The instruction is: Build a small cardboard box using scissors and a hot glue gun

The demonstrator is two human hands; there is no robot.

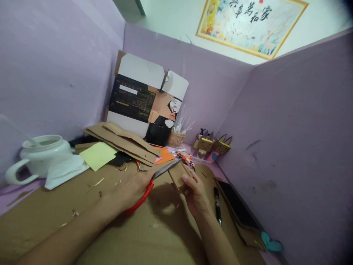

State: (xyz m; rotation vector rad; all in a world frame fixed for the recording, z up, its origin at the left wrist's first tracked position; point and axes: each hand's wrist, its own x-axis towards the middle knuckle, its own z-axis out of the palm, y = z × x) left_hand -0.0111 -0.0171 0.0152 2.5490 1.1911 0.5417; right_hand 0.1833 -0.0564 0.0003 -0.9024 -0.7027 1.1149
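Observation:
My left hand point(132, 189) grips red-handled scissors point(150, 184), whose grey blades point right toward a small piece of brown cardboard point(178, 173). My right hand point(194, 193) pinches that cardboard piece from below, fingers curled round its lower edge. The blades meet the upper left edge of the piece. Both hands hover over a large brown cardboard sheet point(82, 206) covering the desk.
A white jug point(41, 156) stands at left beside a yellow-green paper point(97, 155) and stacked cardboard strips point(124, 141). A printed box point(146, 101) leans on the back wall. A black pen point(217, 204) and dark phone point(237, 208) lie at right. Small cardboard figures point(212, 145) and a basket point(175, 139) stand behind.

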